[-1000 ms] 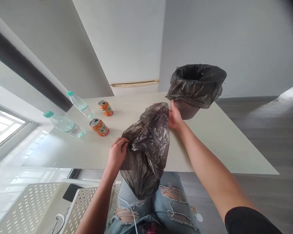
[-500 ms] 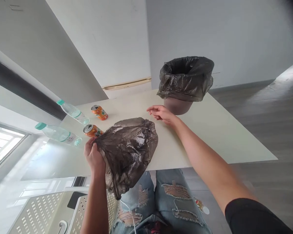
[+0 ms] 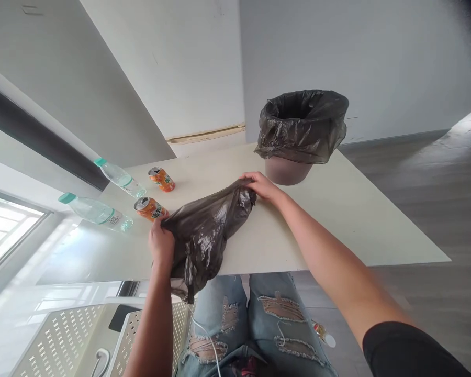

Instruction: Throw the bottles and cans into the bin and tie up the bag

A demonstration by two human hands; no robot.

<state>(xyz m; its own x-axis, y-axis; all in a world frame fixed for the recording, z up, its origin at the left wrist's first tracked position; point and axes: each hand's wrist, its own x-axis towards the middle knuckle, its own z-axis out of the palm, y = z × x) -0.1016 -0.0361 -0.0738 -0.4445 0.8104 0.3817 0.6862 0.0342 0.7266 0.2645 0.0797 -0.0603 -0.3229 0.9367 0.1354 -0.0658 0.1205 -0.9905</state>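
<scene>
Stretching a dark, see-through plastic garbage bag (image 3: 210,230) between both hands, you hold its upper edge in a slanting line over the near part of the white table (image 3: 357,225); its lower end hangs past the table edge by your ripped jeans (image 3: 259,324). Your left hand (image 3: 161,243) is clenched on one corner of the bag, right by the nearer orange soda can (image 3: 151,208); whether they touch cannot be told. Your right hand (image 3: 262,186) pinches the opposite end between thumb and fingers, near the brownish trash bin (image 3: 286,172), whose rim is covered by a dark liner (image 3: 304,133). To your left, a second orange soda can (image 3: 161,179) stands farther back, and beside the cans are two clear bottles with teal caps (image 3: 120,177) (image 3: 98,212). Below them sits a perforated plastic basket (image 3: 63,335).
</scene>
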